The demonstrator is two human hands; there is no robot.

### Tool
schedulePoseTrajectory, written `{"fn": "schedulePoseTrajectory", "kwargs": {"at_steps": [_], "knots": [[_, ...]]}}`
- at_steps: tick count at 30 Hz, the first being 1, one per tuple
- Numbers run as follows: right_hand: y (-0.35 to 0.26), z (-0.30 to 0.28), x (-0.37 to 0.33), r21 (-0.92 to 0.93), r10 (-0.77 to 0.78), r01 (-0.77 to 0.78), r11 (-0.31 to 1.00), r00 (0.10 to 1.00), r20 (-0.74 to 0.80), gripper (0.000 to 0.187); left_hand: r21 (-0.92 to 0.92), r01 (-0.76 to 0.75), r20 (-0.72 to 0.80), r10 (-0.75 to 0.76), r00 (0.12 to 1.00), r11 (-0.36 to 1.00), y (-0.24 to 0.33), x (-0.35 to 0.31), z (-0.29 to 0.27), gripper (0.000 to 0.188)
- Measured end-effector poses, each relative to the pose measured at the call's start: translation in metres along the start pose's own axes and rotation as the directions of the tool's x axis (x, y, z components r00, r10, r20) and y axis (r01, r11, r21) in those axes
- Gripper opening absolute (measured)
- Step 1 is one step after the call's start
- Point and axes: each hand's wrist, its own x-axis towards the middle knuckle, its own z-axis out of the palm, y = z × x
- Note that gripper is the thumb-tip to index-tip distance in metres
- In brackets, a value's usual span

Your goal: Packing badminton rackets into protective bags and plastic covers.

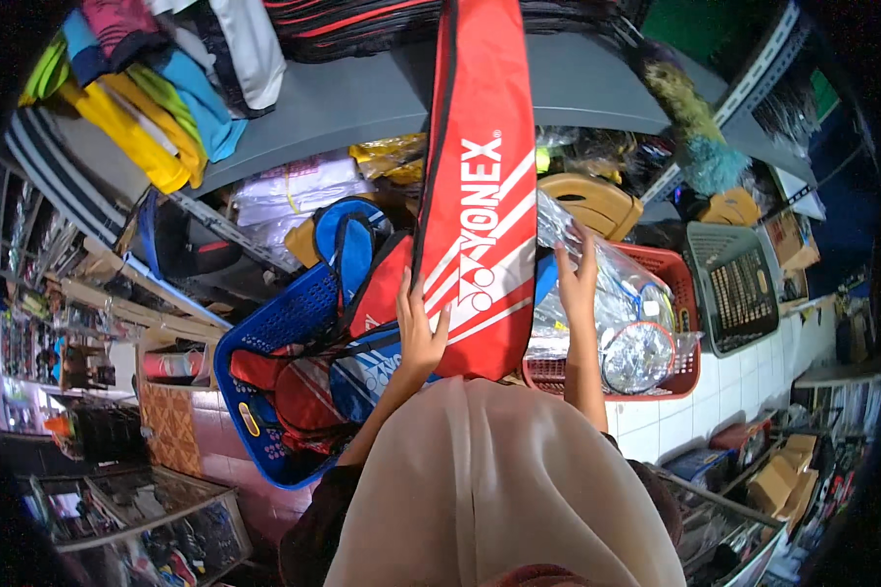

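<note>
A long red racket bag [480, 176] with white stripes and dark edging stands upright before me. It runs up from just in front of my body across the shelf edge. My left hand [422, 328] rests against its left edge, fingers stretched out and not wrapped round it. To the right of the bag, my right hand [577, 274] is raised with its fingers apart, beside plastic-wrapped rackets; it looks to hold nothing. A blue basket [255, 338] at left holds red and blue racket bags [367, 377]. At right a red basket [690, 323] holds rackets in clear plastic [638, 357].
A grey shelf [352, 93] crosses the far side, with colourful clothes [157, 108] hanging at its left and a feather duster [690, 117] at its right. Farther right stands a grey-green basket [729, 289]. Glass display cases [157, 519] flank me on the white-tiled floor.
</note>
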Motion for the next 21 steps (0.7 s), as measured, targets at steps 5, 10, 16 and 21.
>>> {"fn": "schedulePoseTrajectory", "kwargs": {"at_steps": [5,10,16,21], "knots": [[0.011,-0.01,-0.036,0.031,0.063,-0.066,0.997,0.993,0.102,0.041,0.049,-0.023,0.156,0.015,0.988,0.999,-0.005,-0.004,0.021,0.062],[0.003,-0.015,-0.056,-0.015,0.096,-0.096,0.995,0.967,0.236,0.041,0.356,-0.023,0.329,-0.102,0.939,0.934,-0.016,-0.007,0.026,0.069],[0.006,-0.028,-0.075,-0.074,0.123,-0.107,0.991,0.958,0.258,0.043,0.434,-0.003,0.304,-0.143,0.942,0.901,-0.005,-0.011,0.034,0.07],[0.024,-0.063,-0.088,-0.128,0.197,-0.169,0.977,0.949,0.246,0.043,0.386,-0.036,0.234,-0.06,0.97,0.922,0.019,-0.003,0.051,0.073]]}}
